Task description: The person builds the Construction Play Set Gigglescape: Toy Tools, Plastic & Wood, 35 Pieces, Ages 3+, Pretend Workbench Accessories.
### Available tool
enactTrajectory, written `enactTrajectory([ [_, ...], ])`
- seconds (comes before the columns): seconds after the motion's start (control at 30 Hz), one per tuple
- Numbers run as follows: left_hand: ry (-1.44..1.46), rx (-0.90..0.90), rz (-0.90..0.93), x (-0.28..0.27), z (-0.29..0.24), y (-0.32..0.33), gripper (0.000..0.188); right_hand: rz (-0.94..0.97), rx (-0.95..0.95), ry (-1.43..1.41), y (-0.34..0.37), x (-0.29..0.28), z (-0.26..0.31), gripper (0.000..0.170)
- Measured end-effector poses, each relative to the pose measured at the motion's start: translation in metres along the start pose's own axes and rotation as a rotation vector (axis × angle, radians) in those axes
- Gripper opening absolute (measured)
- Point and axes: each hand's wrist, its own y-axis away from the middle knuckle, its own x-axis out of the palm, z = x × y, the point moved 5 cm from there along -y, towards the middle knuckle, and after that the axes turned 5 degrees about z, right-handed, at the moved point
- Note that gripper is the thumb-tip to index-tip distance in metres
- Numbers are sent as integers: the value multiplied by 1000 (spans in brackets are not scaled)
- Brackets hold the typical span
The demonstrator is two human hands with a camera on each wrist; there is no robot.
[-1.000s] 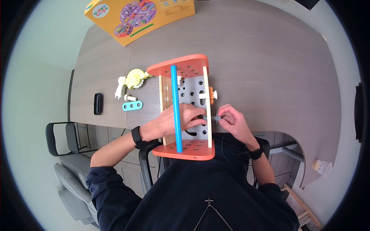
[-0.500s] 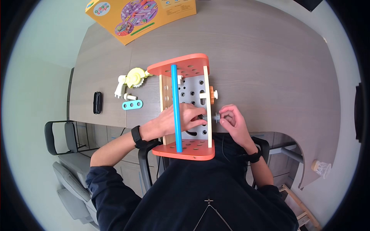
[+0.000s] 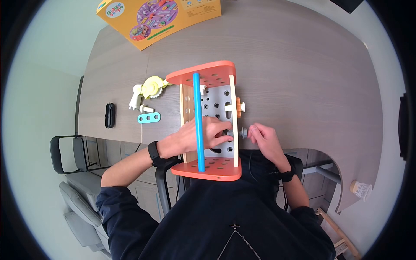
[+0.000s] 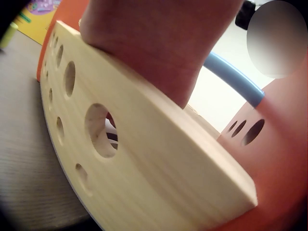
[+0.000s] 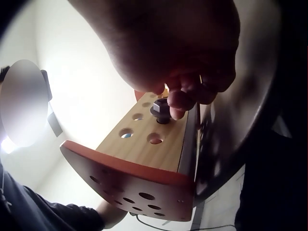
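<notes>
The left elbow is bending, the left forearm (image 3: 130, 164) slanting forward and rightward. The left hand (image 3: 213, 131) is facing back-up, its thumb and fingers curving inward. The right forearm (image 3: 297, 193) is angling forward and inward, the right hand (image 3: 266, 141) curling its fingers, thumb lying beside them.

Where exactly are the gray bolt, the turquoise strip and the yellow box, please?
Gray bolt (image 5: 160, 107), right wrist view: its hexagonal head.
Turquoise strip (image 3: 144, 118), head view: between two holes.
Yellow box (image 3: 161, 24), head view: its printed side.
</notes>
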Motion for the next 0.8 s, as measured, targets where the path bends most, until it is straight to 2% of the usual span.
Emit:
enactTrajectory([
  [0.07, 1, 1, -2, 0, 0, 0, 35, -165, -343, -262, 6, 5, 9, 13],
  [0.17, -3, -3, -2, 0, 0, 1, 35, -62, -436, -347, 10, 10, 20, 19],
  [0.27, -13, -6, 3, 0, 0, 1, 35, -24, -420, -382, 5, 14, 11, 23],
  [0.37, -9, -21, 18, 0, -1, -1, 35, -55, -367, -423, 3, 13, 10, 15],
  [0.47, -15, -13, 12, 1, -1, -1, 34, 7, -134, -417, -5, 15, -3, 10],
  [0.63, -16, -16, 18, 2, 0, -1, 34, 102, 76, -70, -7, 5, -28, 15],
  [0.7, -12, -7, 8, 2, 0, -1, 34, 15, -9, -137, 0, 5, -16, 15],
  [0.77, -13, 0, 2, 2, 0, -2, 34, -154, -236, -335, 8, 10, 4, 15],
  [0.8, -17, 2, 1, 2, 0, -1, 34, -142, -318, -313, 8, 12, 11, 15],
])
